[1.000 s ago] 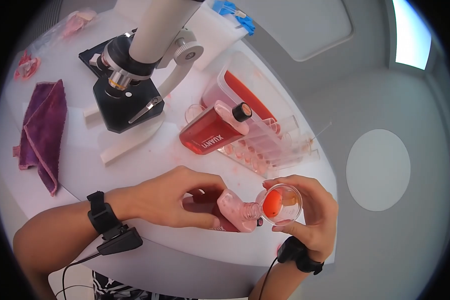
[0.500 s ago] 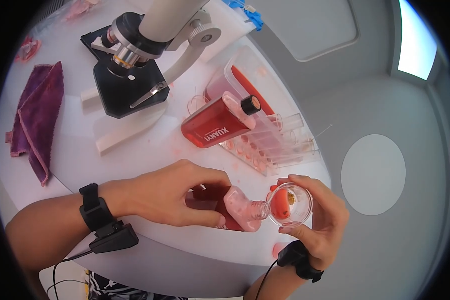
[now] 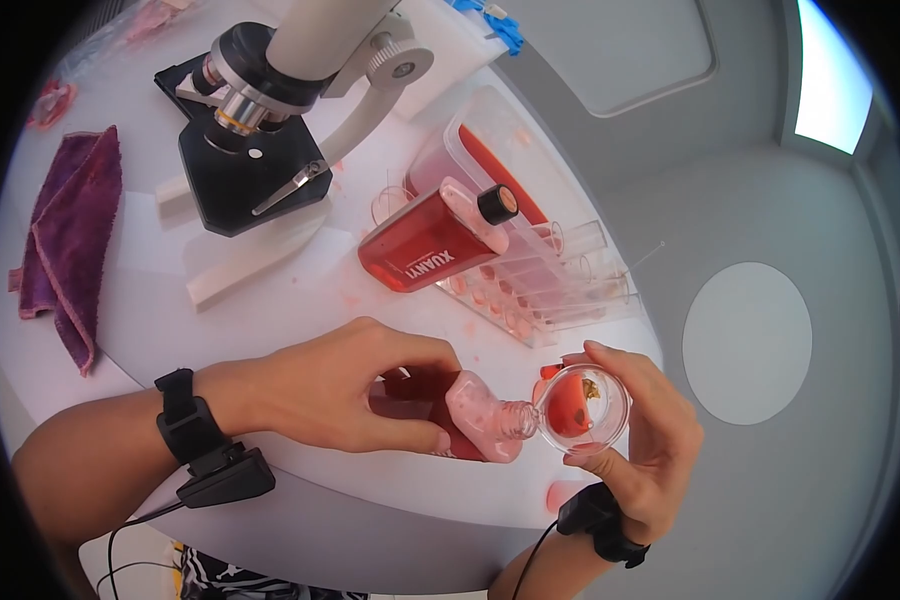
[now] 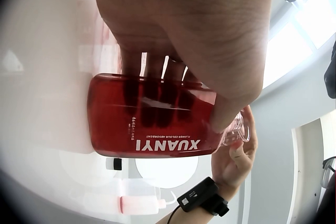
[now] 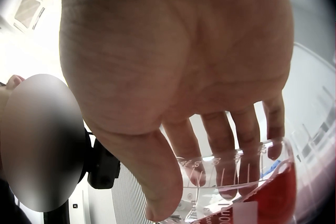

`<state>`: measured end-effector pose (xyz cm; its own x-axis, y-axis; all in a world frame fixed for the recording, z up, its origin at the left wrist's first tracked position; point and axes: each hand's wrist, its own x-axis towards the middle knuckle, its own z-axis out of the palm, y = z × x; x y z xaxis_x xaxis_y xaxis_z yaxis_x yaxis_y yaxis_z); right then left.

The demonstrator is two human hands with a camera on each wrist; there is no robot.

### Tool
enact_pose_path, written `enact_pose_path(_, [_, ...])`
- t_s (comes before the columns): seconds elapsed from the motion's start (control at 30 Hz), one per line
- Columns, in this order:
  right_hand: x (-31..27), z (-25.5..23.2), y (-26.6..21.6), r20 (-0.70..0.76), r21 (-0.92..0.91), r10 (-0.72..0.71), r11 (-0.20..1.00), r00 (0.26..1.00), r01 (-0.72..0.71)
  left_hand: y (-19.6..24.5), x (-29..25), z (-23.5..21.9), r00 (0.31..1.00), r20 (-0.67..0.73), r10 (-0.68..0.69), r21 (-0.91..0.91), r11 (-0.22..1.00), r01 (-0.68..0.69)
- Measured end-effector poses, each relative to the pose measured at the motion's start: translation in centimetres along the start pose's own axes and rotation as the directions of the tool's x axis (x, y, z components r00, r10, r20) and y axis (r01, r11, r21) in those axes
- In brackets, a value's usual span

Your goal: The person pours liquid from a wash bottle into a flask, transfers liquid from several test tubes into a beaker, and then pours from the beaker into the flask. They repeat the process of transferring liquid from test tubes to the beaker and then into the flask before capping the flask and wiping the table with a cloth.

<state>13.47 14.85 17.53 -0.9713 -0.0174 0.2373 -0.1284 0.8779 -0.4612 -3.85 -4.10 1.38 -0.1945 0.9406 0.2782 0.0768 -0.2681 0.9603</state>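
Note:
My left hand (image 3: 345, 390) grips a clear bottle (image 4: 152, 113) of red liquid, labelled XUANYI, around its body. The bottle lies tilted on its side, its uncapped threaded neck pointing right. At the neck's mouth is the rim of a clear beaker (image 3: 610, 440), which my right hand (image 3: 650, 430) holds with thumb and fingers around its wall. Red liquid (image 5: 275, 198) stands inside the beaker, with printed graduation marks above it. Part of the bottle's body is hidden behind my left hand in the head view.
A second red bottle (image 3: 430, 245), black-capped, stands behind my hands. Past it are a test tube rack (image 3: 530, 310) and a plastic container (image 3: 440, 150) with red contents. A microscope (image 3: 250, 170) stands further left, beside a folded purple cloth (image 3: 75, 245). A loose black cap (image 4: 116, 164) shows in the left wrist view.
Both hands, with bottle and beaker, sit slightly further right in the head view. The red area seen in the beaker has grown broader and darker. The background has shifted as the head moved.

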Motion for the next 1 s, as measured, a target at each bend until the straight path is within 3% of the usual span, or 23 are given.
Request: enact_pose_path(1.0, [0.04, -0.23, -0.47, 0.029, -0.067, -0.050, 0.996, 0.998, 0.052, 0.27, -0.01, -0.04, 1.000, -0.005, -0.009, -0.001, 1.000, 0.009])
